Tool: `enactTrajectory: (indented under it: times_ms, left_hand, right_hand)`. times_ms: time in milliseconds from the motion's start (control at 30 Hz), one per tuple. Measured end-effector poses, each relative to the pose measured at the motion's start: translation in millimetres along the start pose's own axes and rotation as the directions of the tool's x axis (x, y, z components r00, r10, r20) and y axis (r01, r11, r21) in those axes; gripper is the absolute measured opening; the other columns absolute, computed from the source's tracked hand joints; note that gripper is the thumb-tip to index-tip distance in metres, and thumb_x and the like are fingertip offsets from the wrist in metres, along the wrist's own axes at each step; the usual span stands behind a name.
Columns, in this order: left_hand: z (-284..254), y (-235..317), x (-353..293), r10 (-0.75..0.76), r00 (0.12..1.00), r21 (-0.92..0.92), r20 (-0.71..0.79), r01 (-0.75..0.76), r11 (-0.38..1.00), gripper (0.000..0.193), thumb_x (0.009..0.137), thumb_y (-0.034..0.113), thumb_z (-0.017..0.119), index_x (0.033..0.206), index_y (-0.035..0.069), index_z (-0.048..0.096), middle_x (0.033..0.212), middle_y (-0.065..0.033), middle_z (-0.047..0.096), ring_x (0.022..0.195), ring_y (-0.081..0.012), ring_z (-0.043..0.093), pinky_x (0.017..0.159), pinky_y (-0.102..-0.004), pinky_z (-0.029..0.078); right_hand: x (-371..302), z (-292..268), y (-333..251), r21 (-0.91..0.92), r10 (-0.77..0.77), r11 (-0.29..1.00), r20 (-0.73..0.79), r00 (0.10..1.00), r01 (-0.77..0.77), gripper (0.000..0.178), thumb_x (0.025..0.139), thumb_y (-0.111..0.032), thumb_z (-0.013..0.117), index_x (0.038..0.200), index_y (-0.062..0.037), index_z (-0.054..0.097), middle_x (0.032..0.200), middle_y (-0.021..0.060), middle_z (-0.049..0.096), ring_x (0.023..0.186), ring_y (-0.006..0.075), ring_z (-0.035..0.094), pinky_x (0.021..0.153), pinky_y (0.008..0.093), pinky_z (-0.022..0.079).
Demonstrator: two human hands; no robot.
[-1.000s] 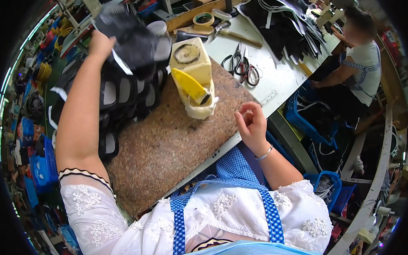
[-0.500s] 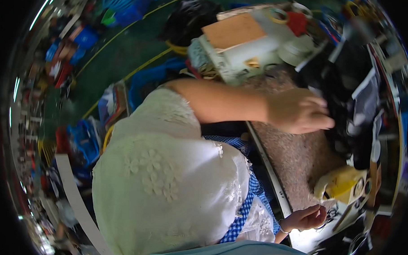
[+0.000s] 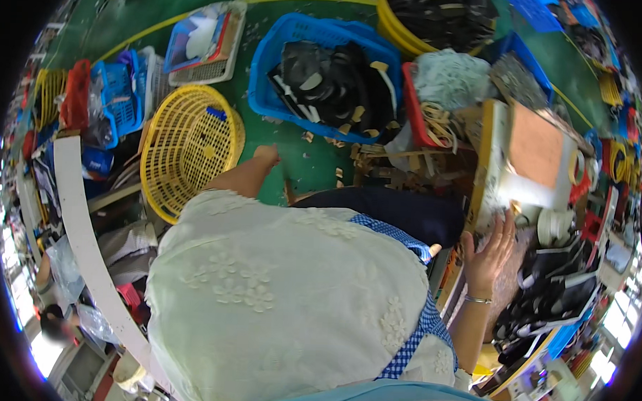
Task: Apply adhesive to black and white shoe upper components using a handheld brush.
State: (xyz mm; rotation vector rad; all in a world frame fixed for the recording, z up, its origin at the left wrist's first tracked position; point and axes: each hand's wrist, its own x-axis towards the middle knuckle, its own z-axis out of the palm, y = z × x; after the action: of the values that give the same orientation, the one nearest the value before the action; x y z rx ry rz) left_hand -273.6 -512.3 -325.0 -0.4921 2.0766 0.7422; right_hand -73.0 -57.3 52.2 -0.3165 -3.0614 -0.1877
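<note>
At left, a yellow basket (image 3: pixel 189 143) on the green floor (image 3: pixel 297 171). Stretches out the left hand (image 3: pixel 267 155) just right of it; cannot tell whether curled or spread. Beyond, black pieces (image 3: pixel 336 81) in a blue tub (image 3: pixel 268 61). Holds the right hand (image 3: pixel 492 252) empty, fingers straight, thumb apart, at a brown board (image 3: pixel 510 278), near piled black parts (image 3: pixel 554 300).

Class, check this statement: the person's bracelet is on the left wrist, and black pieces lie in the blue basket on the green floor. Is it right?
Not quite. The head view shows the bracelet at the wrist of the right hand, not the left. Black pieces do lie in the blue basket on the green floor.
</note>
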Motion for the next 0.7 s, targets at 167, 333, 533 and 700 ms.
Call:
enactTrajectory:
  times_ms: [167, 333, 533, 700]
  left_hand:
    - [52.4, -62.0, 30.4, 0.085, 0.932, 0.488, 0.351, -0.26, 0.833, 0.014, 0.078, 0.02, 0.061, 0.077, 0.014, 0.073, 0.076, -0.0067, 0.07, 0.07, -0.0239, 0.068, 0.063, -0.038, 0.054]
    - [90.4, -31.1, -0.2, 0.308, 0.87, 0.404, 0.384, -0.458, 0.792, 0.016, 0.08, 0.02, 0.06, 0.075, 0.009, 0.071, 0.072, -0.0111, 0.069, 0.065, -0.0229, 0.067, 0.061, -0.0376, 0.054]
    - [96.9, 117.2, -40.7, 0.288, 0.945, -0.483, 0.157, -0.181, 0.857, 0.021, 0.089, 0.022, 0.058, 0.091, 0.002, 0.064, 0.076, -0.0079, 0.066, 0.066, -0.0156, 0.063, 0.061, -0.0284, 0.051]
    - [126.1, 299.8, -77.0, 0.702, 0.665, -0.87, 0.254, -0.159, 0.466, 0.026, 0.091, 0.027, 0.061, 0.101, 0.003, 0.061, 0.089, -0.0066, 0.064, 0.078, -0.0142, 0.062, 0.07, -0.026, 0.05]
  right_hand:
    - [26.9, 27.9, -1.6, 0.087, 0.023, 0.996, 0.137, 0.99, -0.035, 0.073, 0.078, -0.03, 0.071, 0.137, -0.0017, 0.038, 0.143, 0.0187, 0.039, 0.129, 0.0389, 0.038, 0.106, 0.0478, 0.03]
    - [24.5, 40.2, 1.2, 0.026, -0.005, 1.0, -0.028, 1.0, 0.006, 0.068, 0.078, -0.027, 0.071, 0.134, -0.0002, 0.042, 0.14, 0.0207, 0.041, 0.126, 0.0384, 0.041, 0.104, 0.0463, 0.031]
    - [19.3, 33.9, 3.4, 0.024, 0.149, 0.988, 0.069, 0.986, -0.151, 0.066, 0.077, -0.029, 0.068, 0.132, -0.0029, 0.044, 0.142, 0.0181, 0.038, 0.121, 0.0378, 0.043, 0.102, 0.0477, 0.031]
    - [25.4, 29.4, 4.4, 0.075, 0.153, 0.985, 0.081, 0.985, -0.159, 0.07, 0.073, -0.031, 0.072, 0.131, -0.003, 0.044, 0.139, 0.0196, 0.04, 0.118, 0.0392, 0.044, 0.101, 0.0489, 0.032]
